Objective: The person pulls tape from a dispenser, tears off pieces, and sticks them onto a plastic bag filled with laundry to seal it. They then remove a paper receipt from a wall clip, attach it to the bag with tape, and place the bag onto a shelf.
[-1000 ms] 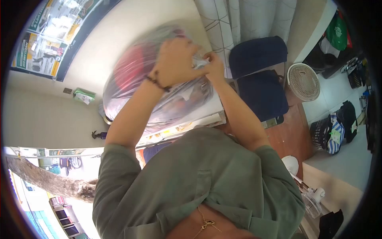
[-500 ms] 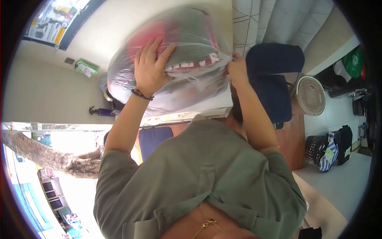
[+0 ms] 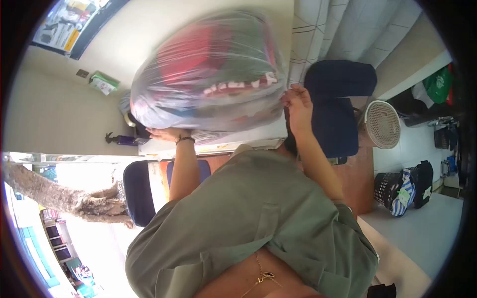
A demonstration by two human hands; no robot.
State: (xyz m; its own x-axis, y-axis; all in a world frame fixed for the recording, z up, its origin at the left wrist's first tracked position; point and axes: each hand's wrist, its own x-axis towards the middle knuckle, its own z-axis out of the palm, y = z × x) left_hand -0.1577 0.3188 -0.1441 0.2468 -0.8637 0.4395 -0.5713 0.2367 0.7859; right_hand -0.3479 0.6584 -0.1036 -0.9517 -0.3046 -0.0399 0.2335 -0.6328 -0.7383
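A large clear plastic bag [image 3: 238, 47] stuffed with folded fabric, red, dark green and grey, rests on a white table [image 3: 268, 133]. White lettering or pattern on dark red cloth shows through the plastic. At the bag's near left edge is my left hand [image 3: 169, 134], its fingers stretched out along the bag's lower side, partly hidden by it. My right hand [image 3: 300, 109] is at the right edge of the bag, fingers loosely bent and apart, with the fingertips against or very close to the plastic.
Dark blue chairs [image 3: 334, 124] stand right of the table, and another chair [image 3: 138, 193] is at lower left. A purple spray bottle [image 3: 121, 140] and a green-white packet [image 3: 104, 83] lie to the left. Farther right are a lidded beige bin [image 3: 381, 124] and a striped bag [image 3: 405, 193].
My left hand has slid off the bag's top down to its near left edge. The plastic at my right hand looks less pulled, and those fingers have loosened.
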